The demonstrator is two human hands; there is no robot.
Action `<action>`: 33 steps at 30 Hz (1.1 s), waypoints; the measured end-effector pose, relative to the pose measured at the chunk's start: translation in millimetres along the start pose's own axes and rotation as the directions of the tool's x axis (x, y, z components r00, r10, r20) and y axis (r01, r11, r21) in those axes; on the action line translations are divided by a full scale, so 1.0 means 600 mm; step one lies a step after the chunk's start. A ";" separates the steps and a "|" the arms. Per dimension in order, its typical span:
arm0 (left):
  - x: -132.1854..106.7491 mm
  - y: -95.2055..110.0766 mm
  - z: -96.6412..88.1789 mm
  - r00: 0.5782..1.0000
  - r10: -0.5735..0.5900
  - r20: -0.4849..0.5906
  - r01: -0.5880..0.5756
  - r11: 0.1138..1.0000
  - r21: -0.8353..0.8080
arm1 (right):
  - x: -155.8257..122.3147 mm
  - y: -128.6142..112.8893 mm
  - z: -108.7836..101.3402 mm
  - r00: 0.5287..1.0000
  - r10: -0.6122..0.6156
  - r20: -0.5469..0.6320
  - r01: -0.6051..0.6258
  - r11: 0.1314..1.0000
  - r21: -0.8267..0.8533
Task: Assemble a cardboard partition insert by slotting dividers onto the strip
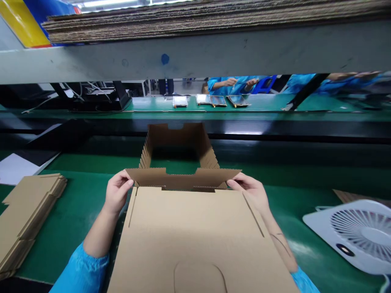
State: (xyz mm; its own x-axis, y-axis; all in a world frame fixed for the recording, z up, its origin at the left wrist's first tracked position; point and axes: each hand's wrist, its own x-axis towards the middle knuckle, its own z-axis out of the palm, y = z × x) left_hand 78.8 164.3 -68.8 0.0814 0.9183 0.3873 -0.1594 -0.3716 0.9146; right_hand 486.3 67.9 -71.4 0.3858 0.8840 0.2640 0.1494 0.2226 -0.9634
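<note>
A brown cardboard box (195, 232) fills the lower middle of the head view, its broad panel facing me. Along its far edge a notched flap (183, 179) stands raised. My left hand (117, 190) pinches the flap's left end between thumb and fingers. At the right end, my right hand (250, 189) grips the same flap in a similar way. Just beyond it a folded cardboard frame (177, 136) with slotted sides stands on the green bench; its middle is open and shows the green surface.
Flat cardboard blanks (30, 215) are stacked at the left, near white paper (18, 169). A white fan (360, 236) lies at the right. Overhead, a grey shelf beam (195, 61) carries corrugated sheets (195, 22). Small devices (218, 101) lie on the far bench, where a co-worker's hands (240, 82) show.
</note>
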 end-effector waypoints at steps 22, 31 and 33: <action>-0.004 -0.004 -0.007 0.986 0.135 0.093 -0.132 0.990 -0.042 | -0.009 0.009 0.022 0.988 -0.153 0.008 0.145 0.954 0.264; -0.001 -0.001 -0.024 0.957 0.045 0.287 -0.002 0.989 -0.147 | 0.002 0.011 -0.018 0.959 -0.201 0.201 0.109 0.912 0.395; -0.002 -0.001 -0.026 0.933 0.032 0.358 0.032 0.985 -0.171 | -0.002 0.004 -0.028 0.931 -0.228 0.286 0.073 0.881 0.467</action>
State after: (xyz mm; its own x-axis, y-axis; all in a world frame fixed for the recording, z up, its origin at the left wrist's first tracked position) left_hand 63.6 165.3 -71.7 0.4232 0.7964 0.4320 -0.3223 -0.3133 0.8933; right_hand 501.6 60.4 -73.2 0.0643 0.8894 0.4525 -0.2653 0.4524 -0.8514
